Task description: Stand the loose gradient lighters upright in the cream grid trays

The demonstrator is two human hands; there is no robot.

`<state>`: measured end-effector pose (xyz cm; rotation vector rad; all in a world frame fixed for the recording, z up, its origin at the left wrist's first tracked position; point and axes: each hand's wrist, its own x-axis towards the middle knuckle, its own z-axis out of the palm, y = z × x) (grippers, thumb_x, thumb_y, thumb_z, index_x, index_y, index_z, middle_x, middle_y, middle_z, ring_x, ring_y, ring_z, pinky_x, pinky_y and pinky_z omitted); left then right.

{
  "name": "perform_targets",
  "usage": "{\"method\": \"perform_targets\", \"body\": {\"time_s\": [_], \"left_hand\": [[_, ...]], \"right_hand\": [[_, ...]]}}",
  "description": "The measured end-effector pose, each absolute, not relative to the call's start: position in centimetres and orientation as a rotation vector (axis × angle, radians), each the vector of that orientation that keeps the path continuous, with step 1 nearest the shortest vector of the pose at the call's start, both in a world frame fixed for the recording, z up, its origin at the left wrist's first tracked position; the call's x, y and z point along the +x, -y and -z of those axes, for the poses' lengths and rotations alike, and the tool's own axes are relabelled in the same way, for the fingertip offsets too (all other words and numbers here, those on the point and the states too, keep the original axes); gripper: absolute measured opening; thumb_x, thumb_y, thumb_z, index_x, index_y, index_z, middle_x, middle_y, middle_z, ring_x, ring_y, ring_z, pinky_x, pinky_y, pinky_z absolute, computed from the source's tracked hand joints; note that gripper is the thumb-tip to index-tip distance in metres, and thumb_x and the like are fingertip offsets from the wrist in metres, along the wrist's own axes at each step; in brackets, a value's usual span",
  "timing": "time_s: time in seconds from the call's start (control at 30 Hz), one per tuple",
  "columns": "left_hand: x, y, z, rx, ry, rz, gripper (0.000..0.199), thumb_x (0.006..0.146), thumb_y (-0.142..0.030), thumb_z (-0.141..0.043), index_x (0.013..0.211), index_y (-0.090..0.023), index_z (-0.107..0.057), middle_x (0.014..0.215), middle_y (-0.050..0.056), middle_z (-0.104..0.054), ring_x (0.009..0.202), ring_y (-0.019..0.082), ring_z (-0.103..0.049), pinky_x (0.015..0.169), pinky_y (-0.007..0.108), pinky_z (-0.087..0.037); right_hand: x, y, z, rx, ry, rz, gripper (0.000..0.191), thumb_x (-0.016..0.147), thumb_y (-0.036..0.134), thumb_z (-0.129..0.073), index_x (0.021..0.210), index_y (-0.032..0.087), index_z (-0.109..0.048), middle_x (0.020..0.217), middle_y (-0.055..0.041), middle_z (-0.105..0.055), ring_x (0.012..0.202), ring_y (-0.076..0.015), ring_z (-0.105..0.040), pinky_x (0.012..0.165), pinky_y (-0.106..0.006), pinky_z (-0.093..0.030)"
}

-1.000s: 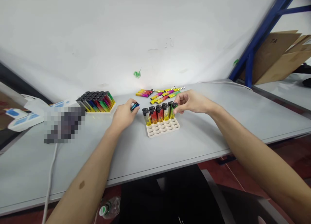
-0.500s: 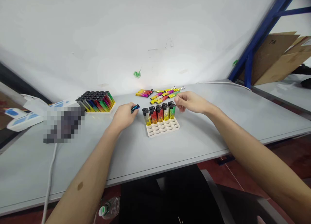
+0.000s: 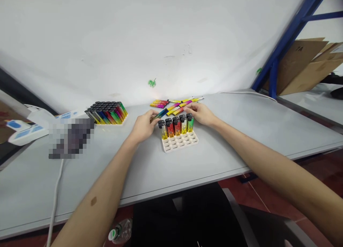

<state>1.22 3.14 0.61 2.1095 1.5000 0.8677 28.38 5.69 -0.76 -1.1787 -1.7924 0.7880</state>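
Note:
My left hand (image 3: 144,125) is closed on a shiny blue-and-gold lighter sleeve (image 3: 161,113), held slanting up and to the right just behind the rack. My right hand (image 3: 200,113) is at the near right of a loose pile of metallic pink, yellow and red sleeves (image 3: 174,109). Its fingers are curled in at the red and yellow ones; whether they grip one is hidden. Between both hands stands a white slotted rack (image 3: 180,143). Clear-bodied lighters (image 3: 177,127) with black tops, in red, yellow and green, stand upright in its back rows; the front slots show bare.
At the left, a white tray (image 3: 112,124) is packed with upright black-topped lighters in shiny sleeves. Beyond it are a power strip (image 3: 34,132), a blurred-out dark item (image 3: 76,138) and a white cable (image 3: 57,186). A white wall rises behind; cardboard boxes (image 3: 308,68) stand far right.
My left hand has moved right with the blue sleeve, which now points up towards the pile. My right hand has moved left, from beside the green lighter to the pile's near edge.

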Motion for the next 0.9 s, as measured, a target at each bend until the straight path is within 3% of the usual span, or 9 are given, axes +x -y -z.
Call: {"method": "perform_targets", "body": {"time_s": [0.1,0.17,0.27,0.4,0.47,0.57,0.67,0.77,0.9], "left_hand": [[1.9,-3.2,-0.6,1.994,-1.393,-0.952,0.026,0.081,-0.031,-0.063,0.102,-0.017,-0.067,0.096,0.008,-0.076,0.088,0.021,-0.069,0.082,0.033,-0.052],[2.4,-3.2,-0.7,1.902,-1.322,-0.987,0.028,0.075,-0.031,-0.068,0.098,-0.016,-0.069,0.095,0.009,-0.076,0.087,0.022,-0.069,0.08,0.033,-0.053],[3.0,-3.2,-0.9,1.775,-1.23,-1.038,0.037,0.065,-0.038,-0.077,0.093,-0.015,-0.071,0.091,0.008,-0.076,0.083,0.023,-0.07,0.077,0.034,-0.052],[3.6,-3.2,-0.9,1.707,-1.166,-1.113,0.046,0.054,-0.045,-0.086,0.086,-0.015,-0.073,0.084,0.007,-0.076,0.08,0.023,-0.068,0.075,0.034,-0.052],[3.7,-3.1,-0.7,1.726,-1.144,-1.116,0.047,0.057,-0.047,-0.086,0.089,-0.016,-0.074,0.085,0.007,-0.076,0.08,0.023,-0.068,0.074,0.034,-0.052],[3.6,-3.3,-0.4,1.804,-1.174,-1.142,0.042,0.072,-0.051,-0.077,0.096,-0.017,-0.074,0.091,0.006,-0.077,0.083,0.022,-0.068,0.077,0.033,-0.052],[3.2,-3.6,0.0,2.007,-1.354,-1.141,0.033,0.089,-0.048,-0.061,0.097,-0.018,-0.074,0.093,0.005,-0.076,0.082,0.02,-0.066,0.079,0.033,-0.051],[2.8,-3.9,0.5,2.301,-1.453,-1.056,0.03,0.095,-0.039,-0.051,0.098,-0.019,-0.073,0.101,0.007,-0.074,0.093,0.022,-0.064,0.088,0.037,-0.051],[2.7,-4.6,1.3,2.606,-1.46,-0.797,0.035,0.085,-0.027,-0.06,0.119,-0.019,-0.067,0.121,0.011,-0.068,0.114,0.028,-0.057,0.1,0.044,-0.049]], "right_hand": [[28.1,-6.3,1.3,-1.021,1.807,-0.929,0.028,0.088,0.039,-0.069,0.105,0.017,-0.075,0.098,-0.0066,-0.077,0.088,-0.0179,-0.068,0.082,-0.033,-0.052],[28.0,-6.4,1.3,-0.955,1.796,-0.991,0.028,0.083,0.031,-0.072,0.108,0.018,-0.076,0.096,-0.0063,-0.078,0.088,-0.0181,-0.069,0.084,-0.034,-0.053],[27.8,-6.4,1.3,-0.875,1.776,-1.027,0.032,0.072,0.018,-0.075,0.104,0.019,-0.079,0.087,-0.0028,-0.077,0.08,-0.0168,-0.068,0.078,-0.033,-0.054],[27.1,-6.4,1.6,-0.779,1.711,-1.101,0.028,0.065,0.017,-0.079,0.093,0.018,-0.079,0.085,-0.0026,-0.078,0.08,-0.0186,-0.07,0.078,-0.034,-0.056],[26.7,-6.3,1.6,-0.776,1.652,-1.143,0.024,0.066,0.021,-0.082,0.089,0.017,-0.076,0.086,-0.003,-0.078,0.082,-0.0189,-0.071,0.081,-0.034,-0.056],[26.3,-5.8,1.3,-0.815,1.484,-1.215,0.024,0.074,0.031,-0.081,0.09,0.019,-0.069,0.087,-0.0018,-0.077,0.083,-0.0172,-0.072,0.084,-0.033,-0.056],[26.6,-5.6,0.6,-0.839,1.228,-1.295,0.018,0.085,0.032,-0.071,0.089,0.022,-0.056,0.089,-0.0002,-0.075,0.08,-0.0147,-0.073,0.076,-0.029,-0.056],[27.3,-5.7,-0.3,-0.912,0.981,-1.309,0.01,0.094,0.028,-0.057,0.09,0.022,-0.05,0.085,0.0019,-0.071,0.065,-0.0108,-0.067,0.062,-0.025,-0.055],[28.3,-5.9,-1.3,-1.049,0.839,-1.28,0.011,0.099,0.027,-0.051,0.089,0.021,-0.05,0.071,0.0059,-0.055,0.043,-0.0048,-0.041,0.036,-0.015,-0.028]]}}
